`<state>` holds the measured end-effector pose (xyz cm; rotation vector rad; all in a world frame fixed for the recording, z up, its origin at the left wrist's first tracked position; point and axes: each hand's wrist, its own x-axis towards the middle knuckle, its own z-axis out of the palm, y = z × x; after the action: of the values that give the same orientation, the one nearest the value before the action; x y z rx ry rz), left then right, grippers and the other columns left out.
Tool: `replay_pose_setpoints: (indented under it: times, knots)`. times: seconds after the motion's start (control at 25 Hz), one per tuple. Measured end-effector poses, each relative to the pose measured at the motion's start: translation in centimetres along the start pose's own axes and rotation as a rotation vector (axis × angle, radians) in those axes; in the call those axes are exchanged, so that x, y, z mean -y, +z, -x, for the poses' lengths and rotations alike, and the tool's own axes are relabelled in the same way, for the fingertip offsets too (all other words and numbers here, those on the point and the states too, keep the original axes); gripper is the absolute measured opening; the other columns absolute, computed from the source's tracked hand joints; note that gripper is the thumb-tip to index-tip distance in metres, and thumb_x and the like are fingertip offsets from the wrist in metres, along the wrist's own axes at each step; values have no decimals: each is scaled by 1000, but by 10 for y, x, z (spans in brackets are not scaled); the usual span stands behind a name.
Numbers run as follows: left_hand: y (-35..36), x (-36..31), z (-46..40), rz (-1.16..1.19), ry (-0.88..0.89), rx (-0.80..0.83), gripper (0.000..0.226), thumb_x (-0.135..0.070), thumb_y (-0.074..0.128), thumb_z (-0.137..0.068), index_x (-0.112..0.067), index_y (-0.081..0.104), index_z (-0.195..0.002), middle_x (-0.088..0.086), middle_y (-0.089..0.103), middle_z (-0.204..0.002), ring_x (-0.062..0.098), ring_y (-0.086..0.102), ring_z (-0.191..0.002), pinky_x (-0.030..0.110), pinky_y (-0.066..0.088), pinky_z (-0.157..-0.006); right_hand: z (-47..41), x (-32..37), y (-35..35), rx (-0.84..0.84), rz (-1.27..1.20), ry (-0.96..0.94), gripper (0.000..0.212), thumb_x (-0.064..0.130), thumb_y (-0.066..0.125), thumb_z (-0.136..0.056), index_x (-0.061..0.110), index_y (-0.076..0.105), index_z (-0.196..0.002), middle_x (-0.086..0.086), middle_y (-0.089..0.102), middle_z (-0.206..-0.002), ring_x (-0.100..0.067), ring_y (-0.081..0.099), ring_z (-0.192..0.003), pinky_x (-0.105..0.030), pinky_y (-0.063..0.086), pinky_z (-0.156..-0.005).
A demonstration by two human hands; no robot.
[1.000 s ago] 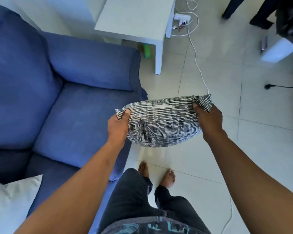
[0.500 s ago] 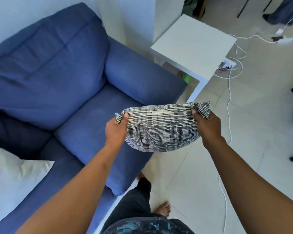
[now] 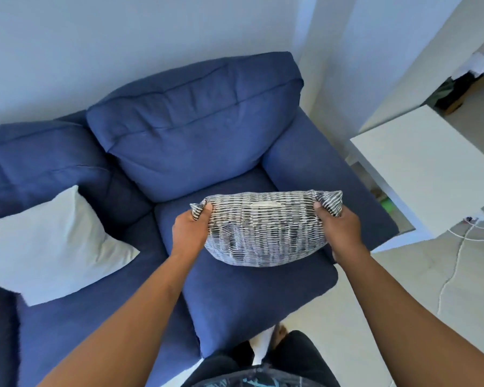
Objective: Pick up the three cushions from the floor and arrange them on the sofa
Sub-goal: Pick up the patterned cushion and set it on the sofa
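Striped in black and white, the plump woven cushion (image 3: 264, 229) is hanging in the air between our two hands, above the middle of the right-hand seat of the deep blue fabric sofa (image 3: 196, 141). We are not letting it touch the seat; it is hovering well forward of the backrest and nearer the front edge of the seat than the back.

We are pinching its left top corner in our left hand (image 3: 190, 233), with the fingers closed tightly so that the cloth is bunching into a small ear above the knuckles. Our right hand (image 3: 340, 229) is doing the same at the right top corner, clamped shut on a gathered tuft of fabric. The cushion's body is sagging down in a rounded belly between the two grips, and a pale label is showing along its top edge.

We are seeing a plain white square cushion (image 3: 53, 244) lying on the left-hand seat, tilted back against the backrest there and well apart from the striped one.

Beyond the sofa's right armrest, a white rectangular side table (image 3: 422, 169) is standing on the pale tiled floor (image 3: 403, 289), and thin white cables (image 3: 456, 258) are trailing over the tiles beside it.
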<state>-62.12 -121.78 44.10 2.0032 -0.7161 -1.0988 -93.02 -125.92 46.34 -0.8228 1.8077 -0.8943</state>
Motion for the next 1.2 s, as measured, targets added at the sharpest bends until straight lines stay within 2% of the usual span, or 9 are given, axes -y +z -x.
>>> replay_pose_setpoints:
  times: [0.08,0.24,0.32,0.48,0.56,0.8,0.96,1.04,1.2]
  knots:
    - [-14,13,-9,9,-72,-60,57,-52,69,-99,4,74,-89,12,76,-79,22,68,-77,31,52,-65,-11,8,27,76,32,2,6,35,78,-94,32,75,-90,6,79,-101,-23,76,-100,-39,62,-87]
    - [-30,27,-30,103,-159,-135,42,-51,71,-98,-12,77,-83,13,84,-98,33,78,-100,49,63,-95,-38,21,77,177,73,-14,5,34,79,-93,31,77,-89,6,81,-99,-20,77,-97,-47,63,-95]
    - [-36,23,-43,163,-199,-166,38,-52,74,-95,-18,77,-79,14,84,-101,35,79,-104,57,62,-99,-56,33,100,219,92,-28,6,35,78,-93,31,77,-88,8,81,-96,-17,77,-94,-46,64,-94]
    - [-37,8,-82,256,-281,-215,30,-61,75,-80,-32,82,-74,5,86,-99,29,81,-102,57,62,-100,-112,61,147,321,141,-53,7,37,78,-93,33,77,-88,10,80,-97,-15,76,-96,-47,63,-97]
    - [-34,-1,-105,257,-302,-238,36,-63,73,-76,-28,81,-77,5,86,-100,30,80,-103,58,62,-101,-139,72,168,354,168,-63,8,37,78,-93,34,77,-86,9,80,-99,-18,76,-100,-49,62,-100]
    - [-12,-26,-192,222,-291,-349,35,-51,74,-92,-20,70,-75,22,82,-110,42,78,-107,59,64,-94,-220,84,230,368,225,-26,34,45,79,-89,17,77,-108,-6,79,-115,-30,74,-109,-51,59,-102]
    - [-1,-44,-220,233,-284,-439,35,-44,74,-96,-22,66,-70,7,75,-85,36,79,-96,57,66,-88,-248,91,253,330,191,-25,21,42,80,-89,22,71,-91,-8,79,-114,-30,75,-107,-49,61,-99]
    - [2,-50,-223,179,-271,-467,37,-47,73,-96,-23,65,-69,-2,70,-76,27,74,-85,51,67,-88,-255,95,253,333,207,-39,30,46,79,-89,19,73,-101,-7,78,-118,-29,74,-110,-47,60,-102]
    - [4,-50,-217,144,-304,-436,40,-51,69,-98,-13,74,-109,6,78,-112,32,74,-111,48,61,-101,-258,100,244,408,289,77,71,65,77,-83,16,63,-132,-4,70,-134,-28,68,-121,-48,56,-107]
